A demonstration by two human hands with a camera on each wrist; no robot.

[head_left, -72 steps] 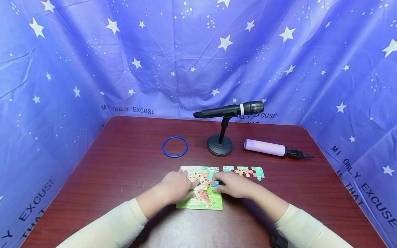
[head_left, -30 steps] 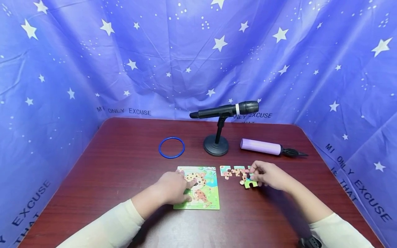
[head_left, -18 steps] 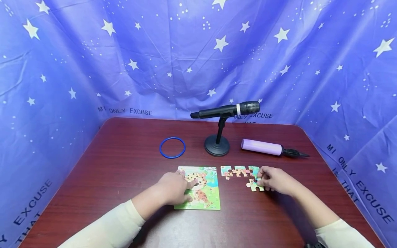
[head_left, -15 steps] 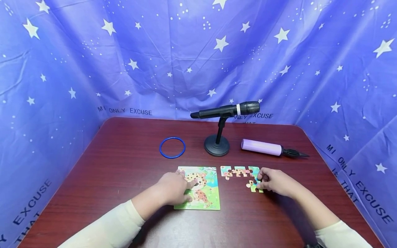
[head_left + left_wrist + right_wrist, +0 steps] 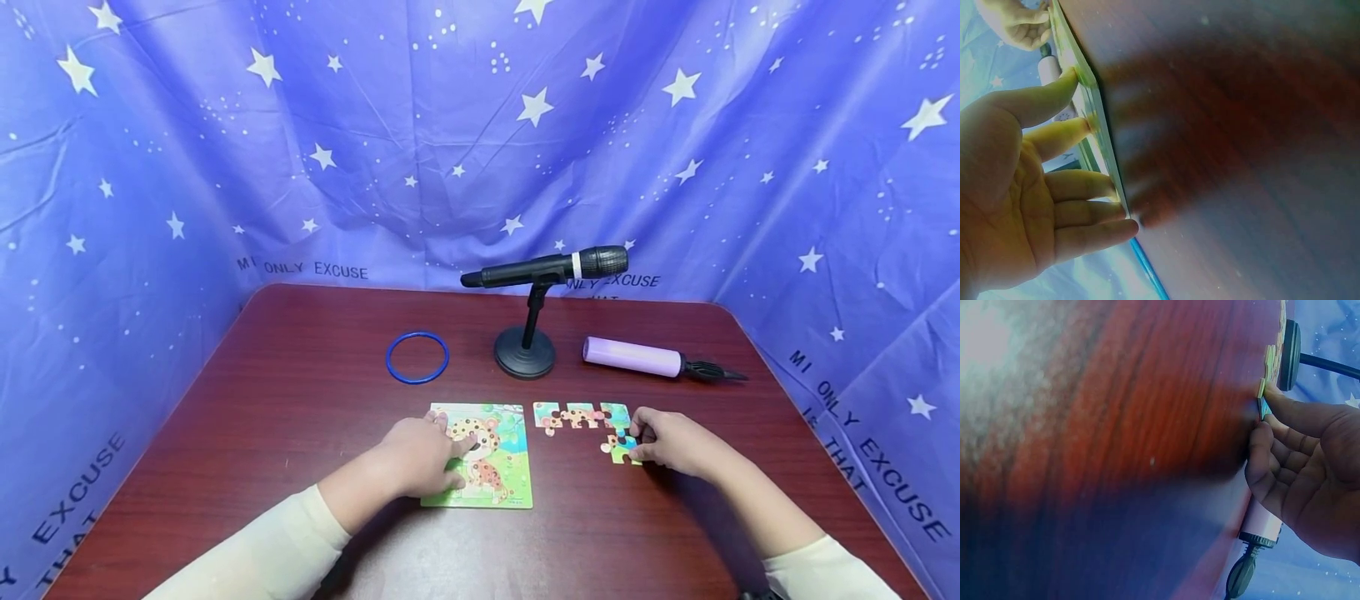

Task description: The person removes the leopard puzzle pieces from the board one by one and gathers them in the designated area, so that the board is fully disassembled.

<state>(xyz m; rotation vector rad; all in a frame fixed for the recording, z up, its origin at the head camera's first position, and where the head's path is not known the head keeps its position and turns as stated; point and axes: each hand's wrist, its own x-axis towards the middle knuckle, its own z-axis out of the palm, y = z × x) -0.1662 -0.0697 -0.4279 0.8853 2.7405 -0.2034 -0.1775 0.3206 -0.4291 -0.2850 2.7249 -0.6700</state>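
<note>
Before a starry curtain [image 5: 457, 125], we see a black microphone [image 5: 525, 271] on its stand [image 5: 524, 355] between a blue ring [image 5: 415, 382] and a lilac hand pump [image 5: 636, 357].

Cream left sleeve [image 5: 255, 546], matching cream right sleeve [image 5: 828, 571], plain cuffs [image 5: 326, 515]

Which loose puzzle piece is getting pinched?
The green loose piece in front, pinched in the right grip; the other pieces lie in a row behind it.

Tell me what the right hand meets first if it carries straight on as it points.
Beyond the puzzle piece it pinches, the right hand would probably meet the loose blue-green corner piece first, just ahead; exact depth is unclear.
</note>
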